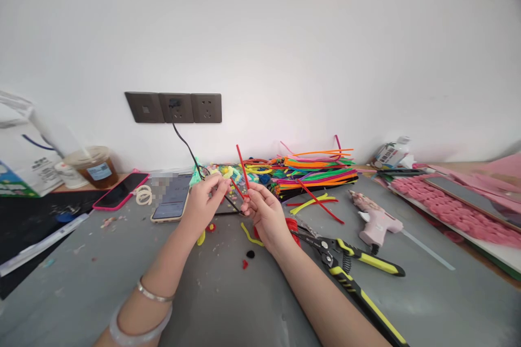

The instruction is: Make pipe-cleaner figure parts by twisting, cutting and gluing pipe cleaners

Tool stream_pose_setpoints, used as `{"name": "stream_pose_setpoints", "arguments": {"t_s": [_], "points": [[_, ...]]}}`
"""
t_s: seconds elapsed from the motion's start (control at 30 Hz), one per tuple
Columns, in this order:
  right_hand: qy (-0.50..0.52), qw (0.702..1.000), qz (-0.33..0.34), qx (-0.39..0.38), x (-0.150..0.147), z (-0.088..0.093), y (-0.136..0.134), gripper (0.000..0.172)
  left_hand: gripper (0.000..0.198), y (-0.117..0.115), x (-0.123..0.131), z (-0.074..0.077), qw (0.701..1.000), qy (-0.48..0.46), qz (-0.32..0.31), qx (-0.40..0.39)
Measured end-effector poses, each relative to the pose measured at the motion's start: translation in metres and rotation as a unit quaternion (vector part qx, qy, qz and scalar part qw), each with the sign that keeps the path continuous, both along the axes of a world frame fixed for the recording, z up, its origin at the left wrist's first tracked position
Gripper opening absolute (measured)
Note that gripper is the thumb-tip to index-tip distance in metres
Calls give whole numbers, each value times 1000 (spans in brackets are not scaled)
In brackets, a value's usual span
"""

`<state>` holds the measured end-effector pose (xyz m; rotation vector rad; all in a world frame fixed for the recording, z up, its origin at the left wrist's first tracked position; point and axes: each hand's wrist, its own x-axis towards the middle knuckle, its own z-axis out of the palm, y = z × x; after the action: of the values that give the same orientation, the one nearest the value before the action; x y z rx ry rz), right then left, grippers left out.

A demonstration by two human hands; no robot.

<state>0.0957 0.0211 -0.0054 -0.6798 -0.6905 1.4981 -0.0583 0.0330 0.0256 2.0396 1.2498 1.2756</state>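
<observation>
My right hand (266, 214) pinches a red pipe cleaner (242, 165) between thumb and fingertips, one straight part of it rising above the fingers. My left hand (207, 198) is closed beside it, fingertips pressed together at a shorter red end that slants across to the right hand. Whether both red parts are one bent piece, I cannot tell. Under my right wrist lie a red coil (292, 225) and the jaws of yellow-and-black wire strippers (337, 255). A black pom-pom (250, 254) and a yellow pipe cleaner piece (250, 234) rest on the grey mat below the hands.
Bundled coloured pipe cleaners (317, 173) lie along the wall. A pink glue gun (376, 222) is at right, near pink woven material (439, 200). On the left are two phones (124, 191), a drink cup (95, 168) and a carton (24, 157). A black cord (187, 143) hangs from the socket.
</observation>
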Motion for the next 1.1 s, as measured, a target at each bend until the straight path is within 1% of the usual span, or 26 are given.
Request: {"name": "stream_pose_setpoints", "arguments": {"t_s": [0.07, 0.1, 0.2, 0.27, 0.37, 0.5, 0.57, 0.67, 0.73, 0.83, 0.97, 1.1], "points": [[7, 1000, 7, -1, 0, -1, 0, 39, 20, 1, 2, -3, 999, -19, -30, -30], [9, 1000, 12, -1, 0, -1, 1, 37, 18, 0, 4, -3, 998, -27, -45, -45], [11, 1000, 15, 2, 0, -2, 1, 36, 18, -3, 9, -2, 993, -37, -85, -75], [9, 1000, 13, 1, 1, -2, 0, 36, 17, -4, 11, 0, 991, -46, -100, -78], [-1, 1000, 20, 0, 0, -2, -1, 34, 17, -3, 13, 1, 988, -79, -96, -88], [-9, 999, 34, 6, -1, -2, -2, 34, 21, 0, 13, -1, 979, -142, -86, -121], [-5, 1000, 23, 18, -1, -2, -2, 35, 24, 1, 12, -3, 971, -177, -69, -143], [5, 999, -10, 39, 0, -1, -1, 34, 26, 1, 12, -3, 958, -222, -54, -173], [2, 999, -19, 45, 0, 0, -1, 33, 26, 0, 13, -2, 952, -236, -57, -185], [-12, 999, -8, 51, 0, 2, -2, 32, 27, 0, 14, -2, 949, -245, -58, -190], [-15, 998, -8, 63, -3, 1, -4, 31, 27, 1, 15, -3, 946, -258, -41, -191], [-32, 996, 5, 89, -4, 1, -6, 25, 29, 1, 16, -4, 944, -263, -30, -197]]}}
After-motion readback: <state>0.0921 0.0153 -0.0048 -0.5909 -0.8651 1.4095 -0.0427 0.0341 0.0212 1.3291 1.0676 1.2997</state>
